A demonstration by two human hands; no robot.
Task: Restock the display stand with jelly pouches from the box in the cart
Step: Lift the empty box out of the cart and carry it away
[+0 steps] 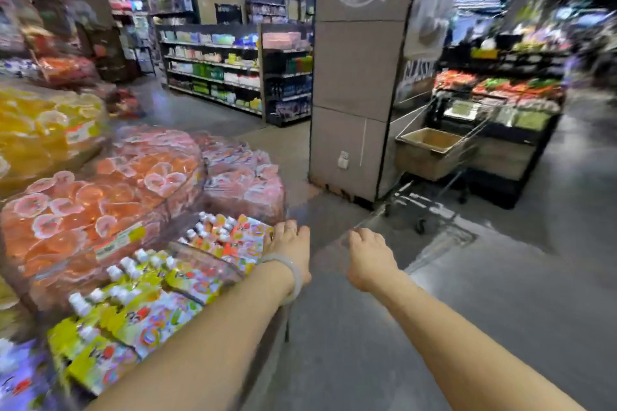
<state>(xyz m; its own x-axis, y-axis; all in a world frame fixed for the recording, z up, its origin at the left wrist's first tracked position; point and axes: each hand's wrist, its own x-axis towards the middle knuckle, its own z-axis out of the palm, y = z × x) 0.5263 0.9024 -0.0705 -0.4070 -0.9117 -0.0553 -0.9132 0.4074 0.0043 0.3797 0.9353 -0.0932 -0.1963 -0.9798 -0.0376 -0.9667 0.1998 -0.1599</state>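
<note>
Counted two hands: left hand (291,243) and right hand (369,252), both blurred. Found one cart (444,157) beside one pillar (357,77), with one open cardboard box (430,152) inside. Saw one bracelet (293,274) on the left wrist. Could not count the jelly pouches (160,297) on the display stand (140,237): too many, too smeared.

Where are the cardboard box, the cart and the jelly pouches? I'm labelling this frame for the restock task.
cardboard box (430,157): head view, front wall.
cart (467,140): head view, wire side of basket.
jelly pouches (160,314): head view, a yellow pouch's face.
</note>
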